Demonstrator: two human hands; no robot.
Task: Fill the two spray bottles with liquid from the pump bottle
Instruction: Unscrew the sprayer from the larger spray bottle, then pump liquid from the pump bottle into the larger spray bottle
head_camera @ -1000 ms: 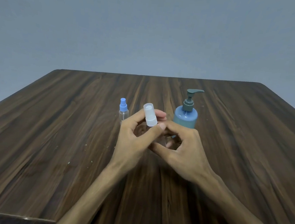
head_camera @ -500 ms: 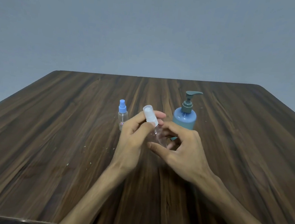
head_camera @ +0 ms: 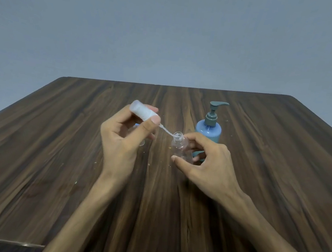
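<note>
My right hand (head_camera: 207,165) grips a small clear spray bottle (head_camera: 179,147) above the table, its threaded neck uncovered. My left hand (head_camera: 123,140) pinches the white spray head (head_camera: 143,111), tilted up to the left. The head's thin dip tube (head_camera: 166,131) still reaches into the bottle's neck. The blue pump bottle (head_camera: 209,129) with a grey-green pump stands upright just behind my right hand. The second spray bottle (head_camera: 142,143) is almost wholly hidden behind my left hand; only a sliver of its base shows.
The dark wooden table (head_camera: 58,156) carries a few pale crumbs near its middle. Its front edge runs along the bottom of the view. A plain grey wall stands behind it.
My left hand has lifted the white spray head off the clear bottle and up to the left, drawing the dip tube nearly out. It now hides the blue-capped bottle.
</note>
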